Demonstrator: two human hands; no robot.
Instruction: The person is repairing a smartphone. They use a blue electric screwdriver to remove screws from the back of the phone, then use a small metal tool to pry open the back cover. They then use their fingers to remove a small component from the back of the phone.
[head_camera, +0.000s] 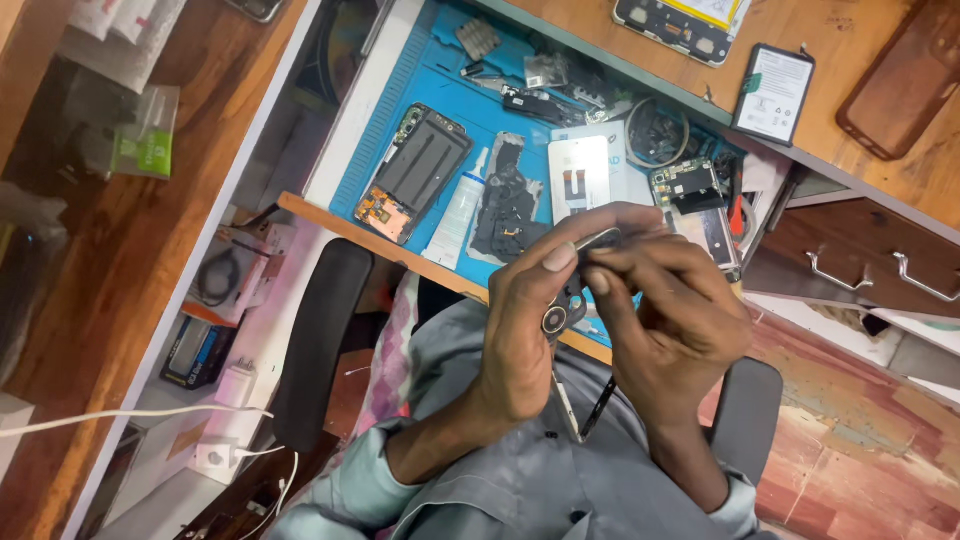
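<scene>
Head view: dark camera-ringed phone part (562, 312) between hands.

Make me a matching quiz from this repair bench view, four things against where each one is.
Things:
1. small dark phone part with round camera lens
2. opened black phone frame
3. white tube
4. black-edged battery with white label

Places:
A. wooden shelf, upper right
B. blue mat, left side
C. between both hands
D. blue mat, beside the black frame

Pairs: 1-C, 2-B, 3-D, 4-A
</scene>
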